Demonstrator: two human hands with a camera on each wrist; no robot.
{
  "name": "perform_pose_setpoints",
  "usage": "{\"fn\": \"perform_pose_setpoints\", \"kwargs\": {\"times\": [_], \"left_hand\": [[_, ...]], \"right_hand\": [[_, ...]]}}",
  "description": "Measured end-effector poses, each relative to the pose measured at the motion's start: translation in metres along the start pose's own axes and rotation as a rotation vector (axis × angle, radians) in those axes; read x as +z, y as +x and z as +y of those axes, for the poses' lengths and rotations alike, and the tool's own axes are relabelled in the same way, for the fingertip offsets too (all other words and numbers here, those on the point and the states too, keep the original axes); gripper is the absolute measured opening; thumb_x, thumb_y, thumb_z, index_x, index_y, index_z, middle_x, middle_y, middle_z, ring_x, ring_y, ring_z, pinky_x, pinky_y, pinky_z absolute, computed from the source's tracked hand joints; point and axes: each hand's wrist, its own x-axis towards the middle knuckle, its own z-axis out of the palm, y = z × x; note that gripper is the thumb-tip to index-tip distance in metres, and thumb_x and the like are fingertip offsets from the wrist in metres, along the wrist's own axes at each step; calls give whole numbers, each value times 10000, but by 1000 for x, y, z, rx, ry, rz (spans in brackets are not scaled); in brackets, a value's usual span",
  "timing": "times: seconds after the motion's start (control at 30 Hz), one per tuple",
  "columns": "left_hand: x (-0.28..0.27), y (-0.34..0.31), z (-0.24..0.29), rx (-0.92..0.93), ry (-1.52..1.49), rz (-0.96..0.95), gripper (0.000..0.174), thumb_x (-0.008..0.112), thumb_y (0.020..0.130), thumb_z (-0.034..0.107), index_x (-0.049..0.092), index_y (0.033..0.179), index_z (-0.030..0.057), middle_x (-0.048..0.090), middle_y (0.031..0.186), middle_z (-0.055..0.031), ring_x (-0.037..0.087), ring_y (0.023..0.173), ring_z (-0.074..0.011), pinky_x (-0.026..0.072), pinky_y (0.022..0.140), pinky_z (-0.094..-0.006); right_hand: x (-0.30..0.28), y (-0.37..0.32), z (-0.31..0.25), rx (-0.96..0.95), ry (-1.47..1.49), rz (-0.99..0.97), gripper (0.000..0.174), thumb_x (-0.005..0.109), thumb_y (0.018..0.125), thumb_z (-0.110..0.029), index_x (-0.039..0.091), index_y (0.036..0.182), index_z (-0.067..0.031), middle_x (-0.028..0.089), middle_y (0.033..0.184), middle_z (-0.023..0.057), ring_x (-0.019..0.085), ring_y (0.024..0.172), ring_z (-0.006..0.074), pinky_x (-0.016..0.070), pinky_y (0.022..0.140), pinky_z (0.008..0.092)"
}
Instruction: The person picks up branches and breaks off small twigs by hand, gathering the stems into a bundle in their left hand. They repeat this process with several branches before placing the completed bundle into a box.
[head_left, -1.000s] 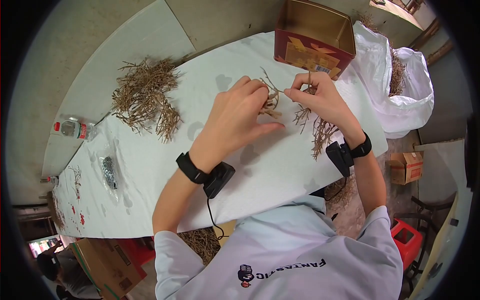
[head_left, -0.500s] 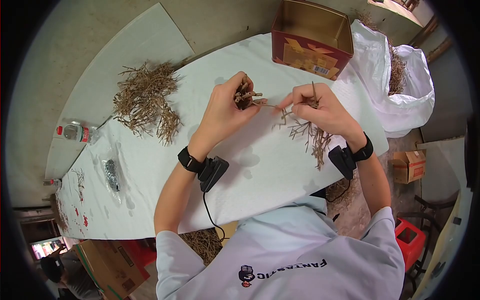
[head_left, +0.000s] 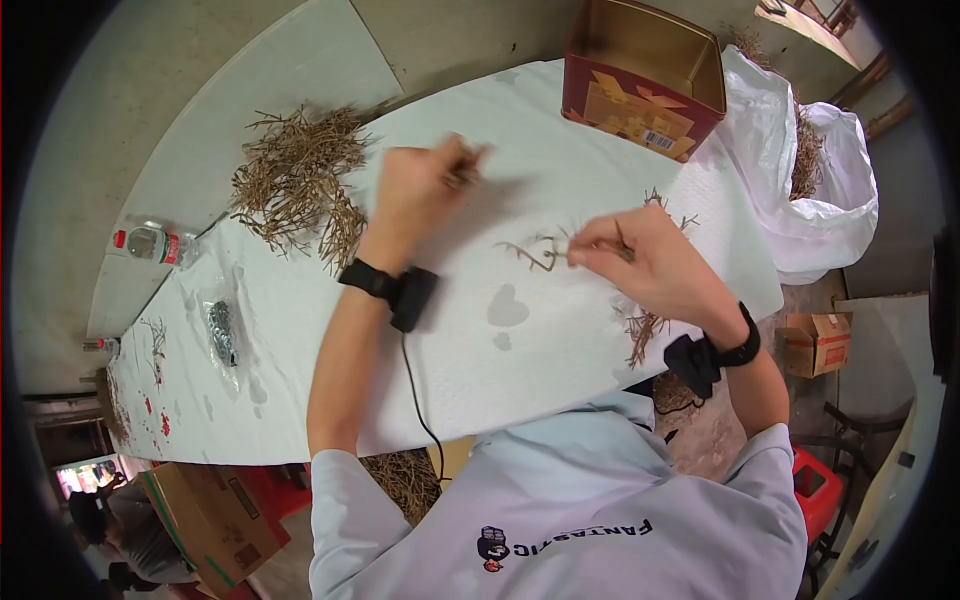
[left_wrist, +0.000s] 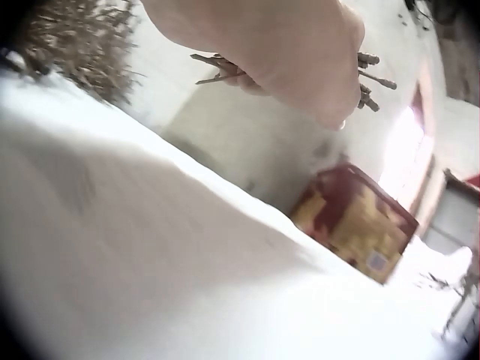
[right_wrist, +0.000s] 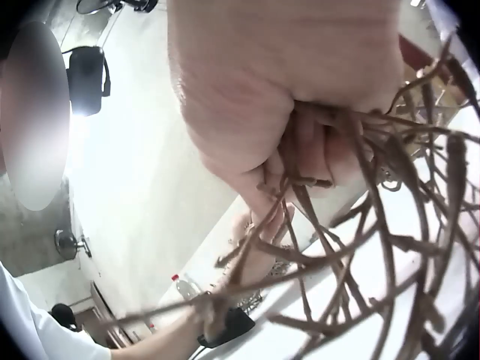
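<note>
In the head view the left hand (head_left: 415,195), somewhat blurred, grips a small bundle of short brown twigs (head_left: 461,172) above the white cloth. Twig ends stick out on both sides of that fist in the left wrist view. The right hand (head_left: 660,262) pinches a thin forked twig (head_left: 543,258) between thumb and forefinger, its branches pointing left. More branched twigs (right_wrist: 382,225) hang from the right palm in the right wrist view. A large pile of twigs (head_left: 298,180) lies on the table to the left of the hands.
A red and gold tin (head_left: 640,112) stands at the table's back edge, beside a white sack (head_left: 835,235) of twigs. Toward the left lie a plastic bottle (head_left: 150,245) and a clear bag (head_left: 222,335). A cardboard box (head_left: 815,343) sits on the floor at right.
The left hand has moved left, away from the right hand, with its twigs. The right hand has come slightly down and nearer the body, and its pinched twig now stands free of the left hand.
</note>
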Motion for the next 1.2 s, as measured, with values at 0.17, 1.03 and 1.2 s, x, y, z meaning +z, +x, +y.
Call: {"fn": "perform_pose_setpoints", "kwargs": {"times": [0.17,1.03,1.2], "left_hand": [[-44,3,-51,-301,-65,289,392,727,933,258,541,694,8,405,522,1,358,471,-92,298,457,-288],[8,6,82,-115,-460,-229,174,758,757,-22,598,807,-70,654,929,-74,487,627,-138,415,574,-279],[1,10,76,-145,-496,-293,135,729,764,-31,607,811,-65,628,868,-79,506,647,-155,418,584,-284]], "right_hand": [[-7,-24,14,14,228,66,157,637,943,-101,687,929,47,513,629,-43,432,578,52,346,538,248],[6,50,47,102,979,95,313,463,1038,-242,607,1172,1,606,1076,36,582,998,109,508,870,281],[1,46,47,113,598,99,290,471,1034,-251,618,1157,-33,610,1073,22,574,978,85,497,816,253]]}}
